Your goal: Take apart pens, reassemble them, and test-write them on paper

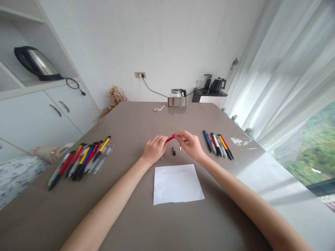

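A red pen barrel (pixel 170 138) is held between my two hands over the table. My left hand (pixel 155 149) wraps round its left part, so that end is mostly hidden. The fingertips of my right hand (pixel 190 143) pinch its right end. Just below, a small black pen part (pixel 174 151) lies on the tabletop. A tiny white piece (pixel 180 148) rests beside it, under my right fingers. Closer to me is a sheet of white paper (pixel 178 184) with a faint line of writing near its top edge.
Several pens (pixel 83 158) in mixed colours lie at the left on the brown table (pixel 131 223); another group of pens (pixel 217 144) lies at the right. A glass kettle (pixel 178 97) stands at the far edge, near a crumpled wrapper (pixel 158 108).
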`<action>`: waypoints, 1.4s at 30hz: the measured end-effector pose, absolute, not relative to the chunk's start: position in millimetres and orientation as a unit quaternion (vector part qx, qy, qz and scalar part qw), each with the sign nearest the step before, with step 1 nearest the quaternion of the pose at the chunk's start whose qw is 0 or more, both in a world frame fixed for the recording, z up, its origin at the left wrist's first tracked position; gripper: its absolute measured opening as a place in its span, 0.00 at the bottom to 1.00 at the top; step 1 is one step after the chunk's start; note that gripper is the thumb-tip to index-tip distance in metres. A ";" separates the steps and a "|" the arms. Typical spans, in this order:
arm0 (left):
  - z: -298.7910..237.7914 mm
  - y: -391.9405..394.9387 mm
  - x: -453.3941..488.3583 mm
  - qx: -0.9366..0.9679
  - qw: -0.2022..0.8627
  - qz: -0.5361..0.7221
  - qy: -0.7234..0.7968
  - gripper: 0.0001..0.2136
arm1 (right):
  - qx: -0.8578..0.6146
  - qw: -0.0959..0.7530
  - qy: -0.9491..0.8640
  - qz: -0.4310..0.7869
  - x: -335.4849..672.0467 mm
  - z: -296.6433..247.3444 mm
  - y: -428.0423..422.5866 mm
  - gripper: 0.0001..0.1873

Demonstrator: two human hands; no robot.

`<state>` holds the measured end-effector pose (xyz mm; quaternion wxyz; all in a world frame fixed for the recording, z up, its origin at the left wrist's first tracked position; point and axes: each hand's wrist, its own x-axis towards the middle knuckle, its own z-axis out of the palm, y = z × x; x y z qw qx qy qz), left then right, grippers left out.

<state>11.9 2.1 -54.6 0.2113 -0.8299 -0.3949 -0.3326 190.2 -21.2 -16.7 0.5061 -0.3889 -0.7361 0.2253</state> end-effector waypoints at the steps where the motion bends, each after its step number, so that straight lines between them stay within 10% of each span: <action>1: -54.6 1.9 12.0 -0.829 0.212 -0.333 -0.396 0.09 | -0.389 0.500 -0.741 0.223 190.0 -16.9 -21.4 0.13; 42: -52.7 -1.9 10.3 -0.895 0.213 -0.294 -0.259 0.16 | -0.443 0.572 -0.514 0.461 203.6 -28.0 -1.7 0.16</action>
